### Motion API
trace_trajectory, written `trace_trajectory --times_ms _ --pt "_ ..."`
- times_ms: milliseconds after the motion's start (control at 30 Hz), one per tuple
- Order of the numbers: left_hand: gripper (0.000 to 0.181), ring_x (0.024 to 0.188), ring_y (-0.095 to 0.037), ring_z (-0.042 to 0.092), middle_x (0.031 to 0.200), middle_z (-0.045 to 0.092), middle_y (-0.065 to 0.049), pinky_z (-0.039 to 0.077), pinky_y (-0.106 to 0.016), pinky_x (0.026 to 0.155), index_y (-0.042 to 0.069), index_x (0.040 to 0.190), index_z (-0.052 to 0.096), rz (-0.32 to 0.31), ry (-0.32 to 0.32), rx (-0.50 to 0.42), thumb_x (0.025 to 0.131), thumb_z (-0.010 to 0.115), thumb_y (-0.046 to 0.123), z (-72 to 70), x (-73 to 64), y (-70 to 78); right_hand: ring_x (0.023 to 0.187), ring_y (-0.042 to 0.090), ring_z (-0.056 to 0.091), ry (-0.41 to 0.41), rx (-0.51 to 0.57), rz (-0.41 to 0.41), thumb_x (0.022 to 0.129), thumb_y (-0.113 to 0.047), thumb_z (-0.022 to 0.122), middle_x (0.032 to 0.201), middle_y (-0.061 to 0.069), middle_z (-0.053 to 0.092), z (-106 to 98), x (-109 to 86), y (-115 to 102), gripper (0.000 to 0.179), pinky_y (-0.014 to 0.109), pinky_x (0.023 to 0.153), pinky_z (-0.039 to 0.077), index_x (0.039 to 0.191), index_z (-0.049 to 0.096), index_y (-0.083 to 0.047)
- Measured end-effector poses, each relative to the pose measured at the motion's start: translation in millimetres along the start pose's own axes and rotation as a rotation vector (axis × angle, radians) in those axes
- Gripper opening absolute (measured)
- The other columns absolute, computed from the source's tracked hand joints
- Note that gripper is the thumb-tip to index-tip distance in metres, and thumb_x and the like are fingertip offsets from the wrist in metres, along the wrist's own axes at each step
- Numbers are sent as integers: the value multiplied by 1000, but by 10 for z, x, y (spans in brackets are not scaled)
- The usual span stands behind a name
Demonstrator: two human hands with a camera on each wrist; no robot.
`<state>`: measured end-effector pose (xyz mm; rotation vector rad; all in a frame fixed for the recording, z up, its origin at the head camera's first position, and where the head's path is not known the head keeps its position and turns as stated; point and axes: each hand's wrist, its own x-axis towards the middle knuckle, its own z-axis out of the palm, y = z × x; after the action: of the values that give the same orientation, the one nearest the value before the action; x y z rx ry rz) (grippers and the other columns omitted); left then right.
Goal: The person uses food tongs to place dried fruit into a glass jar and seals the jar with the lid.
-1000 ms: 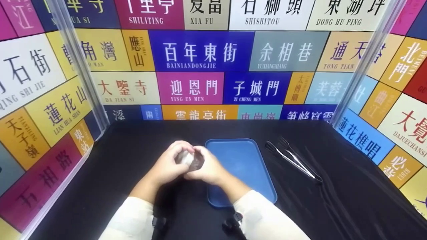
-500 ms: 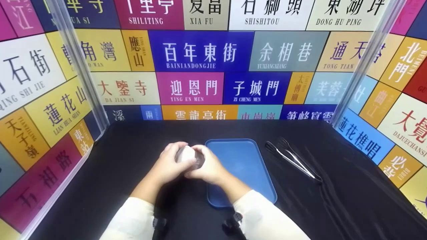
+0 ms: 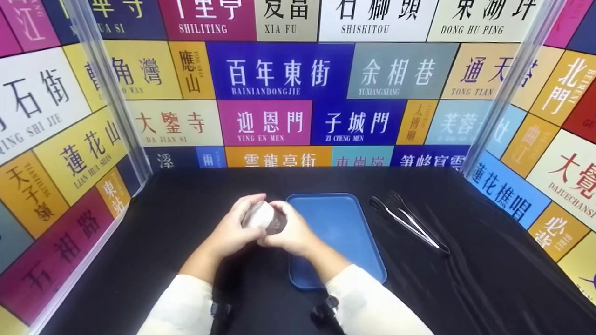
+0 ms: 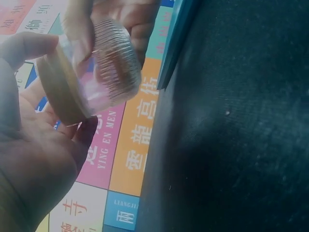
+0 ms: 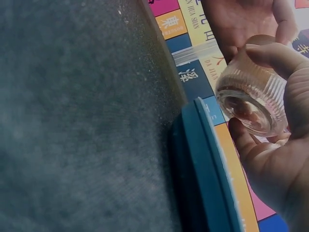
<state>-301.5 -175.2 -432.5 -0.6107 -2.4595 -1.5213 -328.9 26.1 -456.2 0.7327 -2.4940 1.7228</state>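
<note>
Both hands hold a clear ribbed jar (image 4: 118, 65) between them, tilted on its side above the table. My left hand (image 3: 236, 229) grips the round lid (image 4: 62, 89), which looks tan in the left wrist view; in the head view the pale lid top (image 3: 261, 216) faces up and left. Around the jar's ribbed body (image 5: 256, 92) curl the thumb and fingers of my right hand (image 3: 292, 232). The lid is on the jar. Through its transparent wall no contents can be made out clearly. Fingers cover part of the body.
A blue tray (image 3: 340, 232) lies just right of the hands, partly under the right forearm. Further right, metal tongs (image 3: 413, 225) rest on the black cloth (image 3: 186, 190). Panels with printed signs (image 3: 279, 70) enclose the table's back and sides.
The left fingers and thumb have shifted round the lid, and more of its pale top shows. Both hands stay at nearly the same spot; tray and tongs have not moved.
</note>
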Motion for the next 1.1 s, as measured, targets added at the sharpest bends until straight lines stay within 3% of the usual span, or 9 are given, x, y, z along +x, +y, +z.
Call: trace_trajectory --times_ms 100,200,367,467,567,667,800,967,1100 --pt "83 146 -30 51 164 47 -8 42 -52 122 17 160 48 -17 23 -68 86 85 17 -2 0 10 127 27 61 40 36 5 67 -24 98 144 12 63 -2 5 -2 95 46 114 50 150 53 -10" --pt "83 148 -30 49 168 43 -9 43 -46 124 15 163 42 -61 18 -222 91 83 16 -13 0 -2 130 28 60 73 115 -1 70 -19 97 145 15 62 -2 6 -15 93 50 118 47 150 51 -8" --pt "77 147 -21 45 172 33 -13 44 -31 120 12 167 27 -178 -77 -587 99 65 8 -28 -11 -69 130 28 58 73 336 -5 75 -6 93 145 18 57 4 9 -44 94 50 117 50 154 43 -6" --pt "77 141 -18 51 167 37 -14 49 -29 116 11 168 24 -201 -109 -681 101 62 6 -16 -14 -98 129 24 59 39 452 12 77 0 90 147 17 55 -3 9 -64 94 41 113 54 156 38 -7" --pt "77 137 -18 56 162 43 -15 54 -31 113 10 166 27 -186 -93 -691 100 65 4 12 -4 -105 130 23 61 8 514 18 79 2 87 148 17 54 -18 9 -69 92 39 112 56 156 36 -7" --pt "74 138 -20 57 160 49 -15 55 -30 111 9 163 35 -181 -36 -666 98 70 2 42 4 -97 130 22 62 -7 515 8 80 1 87 149 18 55 -42 7 -62 92 38 113 55 157 37 -7" --pt "71 141 -24 56 159 53 -13 52 -31 115 12 159 45 -177 25 -556 96 77 6 52 6 -100 133 25 61 -15 480 -3 80 0 89 151 19 56 -77 27 -35 91 38 114 54 157 41 -6" --pt "78 142 -26 57 156 57 -10 47 -44 123 15 157 50 -169 58 -349 89 88 16 66 9 -134 130 27 60 12 336 38 77 -5 92 147 17 61 -114 54 5 87 41 113 54 153 51 -6" --pt "82 142 -28 58 155 59 -10 45 -50 124 13 155 51 -193 65 -272 85 92 20 98 2 -167 129 29 60 18 203 77 74 -9 95 143 16 66 -133 67 29 85 45 114 52 150 57 -6"
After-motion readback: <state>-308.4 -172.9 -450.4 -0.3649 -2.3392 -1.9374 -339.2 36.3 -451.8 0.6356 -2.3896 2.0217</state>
